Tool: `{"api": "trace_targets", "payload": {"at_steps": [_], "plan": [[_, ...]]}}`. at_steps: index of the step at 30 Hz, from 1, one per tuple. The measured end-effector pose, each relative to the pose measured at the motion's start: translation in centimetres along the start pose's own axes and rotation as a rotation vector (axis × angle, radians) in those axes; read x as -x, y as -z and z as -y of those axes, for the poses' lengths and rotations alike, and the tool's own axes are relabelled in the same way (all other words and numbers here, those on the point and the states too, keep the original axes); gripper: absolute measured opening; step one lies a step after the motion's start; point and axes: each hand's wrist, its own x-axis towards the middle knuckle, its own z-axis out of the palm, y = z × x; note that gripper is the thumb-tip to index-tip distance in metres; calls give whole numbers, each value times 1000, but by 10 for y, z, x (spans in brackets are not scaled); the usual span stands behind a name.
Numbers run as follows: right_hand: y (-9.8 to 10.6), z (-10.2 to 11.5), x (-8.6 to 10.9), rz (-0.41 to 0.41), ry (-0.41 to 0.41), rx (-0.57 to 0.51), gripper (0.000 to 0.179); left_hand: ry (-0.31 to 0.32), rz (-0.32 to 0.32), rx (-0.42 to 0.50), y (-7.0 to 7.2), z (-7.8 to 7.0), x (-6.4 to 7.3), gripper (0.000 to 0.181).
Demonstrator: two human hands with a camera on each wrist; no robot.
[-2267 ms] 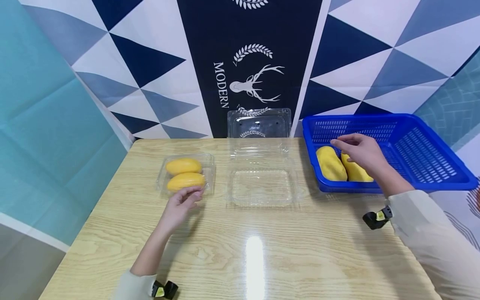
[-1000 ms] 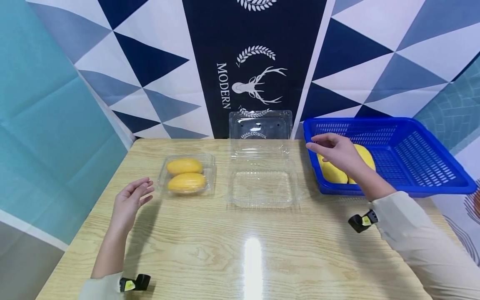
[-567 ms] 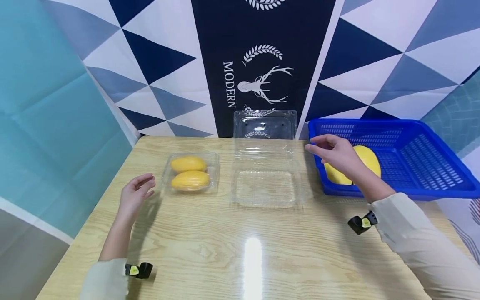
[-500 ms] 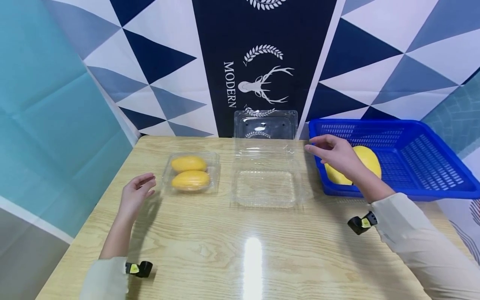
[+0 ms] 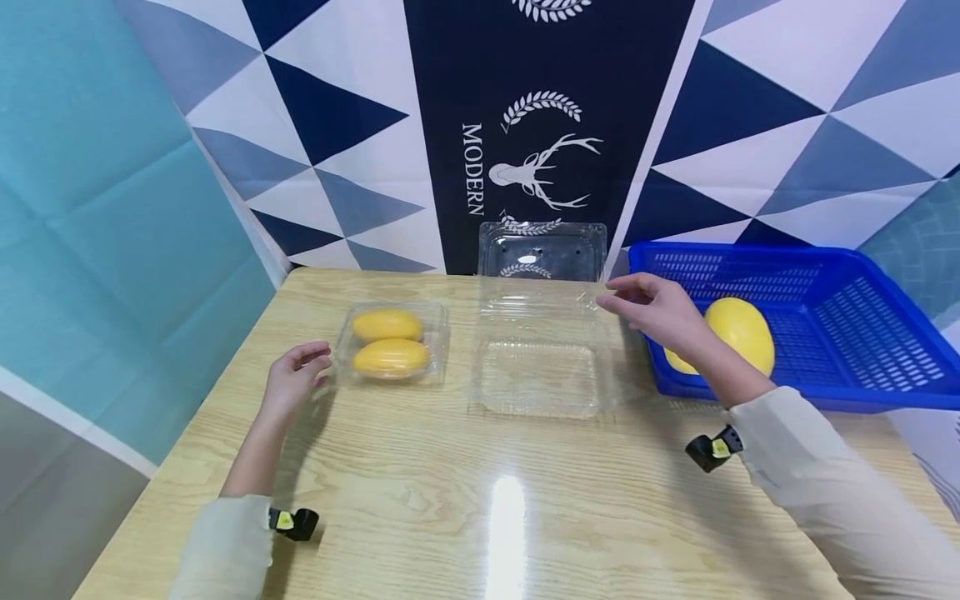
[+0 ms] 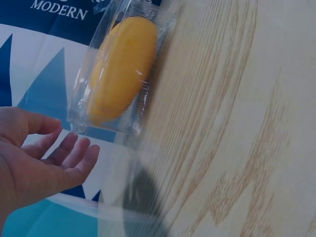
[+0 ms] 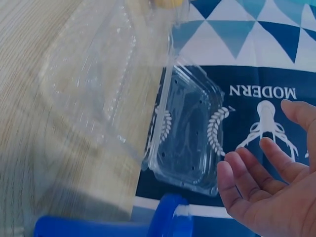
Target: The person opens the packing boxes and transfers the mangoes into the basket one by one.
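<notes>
A lidded clear plastic box (image 5: 437, 367) at the left of the table holds two yellow mangoes (image 5: 390, 358). My left hand (image 5: 292, 383) hovers just left of that box, fingers loosely bent around nothing; the left wrist view has a small gap between fingertips and box. Mid-table, a second clear plastic container (image 5: 538, 379) lies with its lid raised at the back, nothing inside. My right hand (image 5: 663, 312) hangs between this container and the blue basket (image 5: 832, 400), holding nothing. Behind its wrist, yellow mangoes (image 5: 742, 333) lie in the basket, partly hidden by my arm.
The wooden table (image 5: 420, 492) ends at the back against a patterned cloth (image 5: 547, 108). A teal cloth (image 5: 127, 225) stands along the left side. The basket's high rim rises close to my right forearm.
My left hand has left the mango box's front edge, swung to its left, then edged back closer. My right hand has moved left from over the basket towards the raised-lid container. The view has shifted slightly.
</notes>
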Motion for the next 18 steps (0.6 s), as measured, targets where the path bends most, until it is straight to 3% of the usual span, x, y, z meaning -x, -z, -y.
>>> {"api": "trace_targets", "payload": {"at_steps": [18], "plan": [[-53,31,-22,83,125,-47,51,21,3,8,-4,7,-5,43]]}}
